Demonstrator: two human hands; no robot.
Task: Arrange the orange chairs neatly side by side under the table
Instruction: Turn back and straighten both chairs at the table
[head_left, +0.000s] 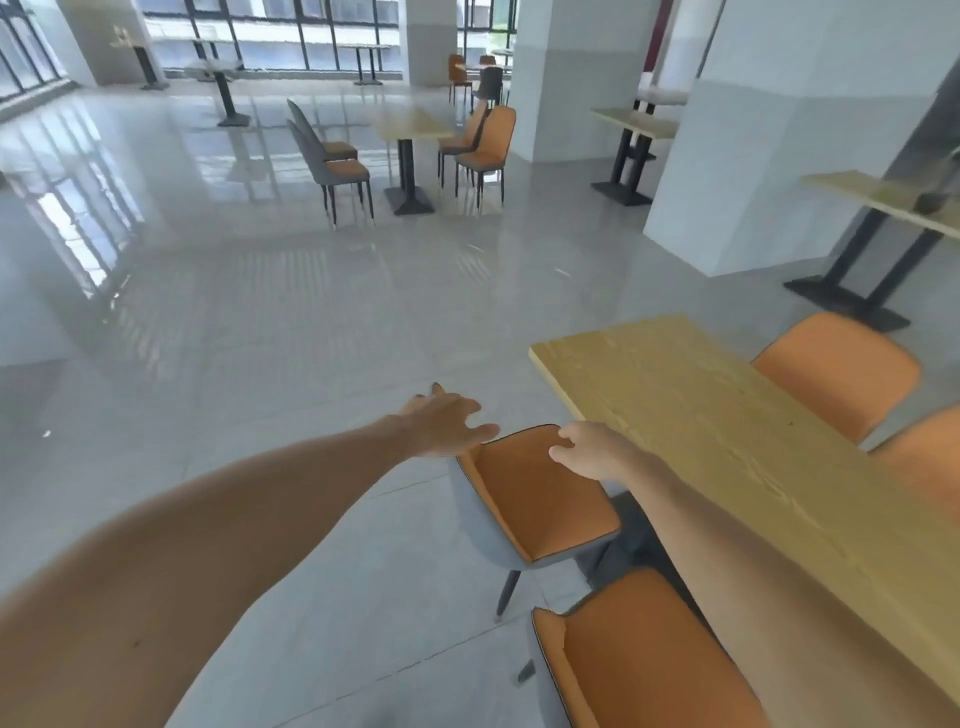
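A long wooden table (727, 441) runs along the right side. On its near side an orange chair (535, 499) with a grey shell stands angled away from the table edge. My left hand (447, 423) hovers open just above the left top of its backrest. My right hand (587, 449) has curled fingers at the right top of the backrest, touching or nearly so. A second orange chair (639, 660) stands closer to me, partly behind my right forearm. Two more orange chairs (836, 371) (924, 462) stand at the table's far side.
Open grey tiled floor (260, 338) spreads to the left. Another table (413, 127) with grey and orange chairs stands farther back. White pillars (769, 130) and more tables (893, 200) stand at the right.
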